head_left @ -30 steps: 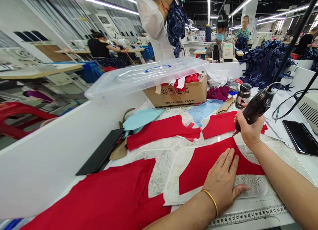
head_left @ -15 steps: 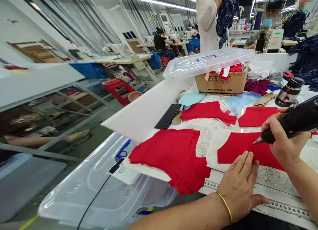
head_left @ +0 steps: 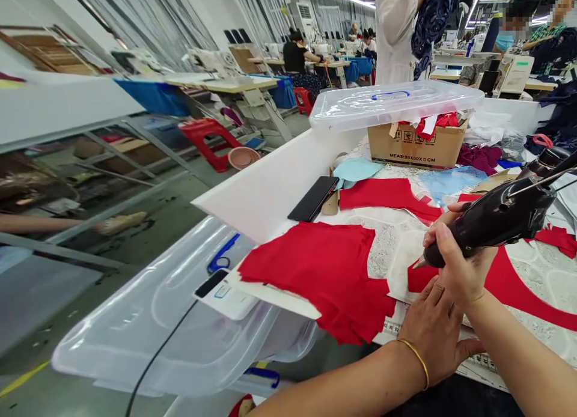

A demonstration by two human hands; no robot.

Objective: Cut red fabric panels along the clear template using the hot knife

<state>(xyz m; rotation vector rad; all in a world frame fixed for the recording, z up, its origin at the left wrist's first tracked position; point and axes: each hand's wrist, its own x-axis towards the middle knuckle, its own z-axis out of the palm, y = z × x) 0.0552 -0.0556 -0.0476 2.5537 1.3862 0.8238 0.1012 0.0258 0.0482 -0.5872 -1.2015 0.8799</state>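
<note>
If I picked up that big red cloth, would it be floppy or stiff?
The big red cloth would probably flop over your hands, because it lies in soft wrinkles and its edges sag. It looks thin, so it is likely very light for its size. It might also slide a little on the white sheet beneath it, though I can't be sure.

Black cutter (head_left: 491, 219), apparently, tip just above red fabric (head_left: 421, 279)

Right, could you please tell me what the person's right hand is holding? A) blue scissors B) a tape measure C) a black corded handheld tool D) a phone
C: the right hand grips the black corded handheld tool, its pointed tip aimed down at the red fabric.
</note>
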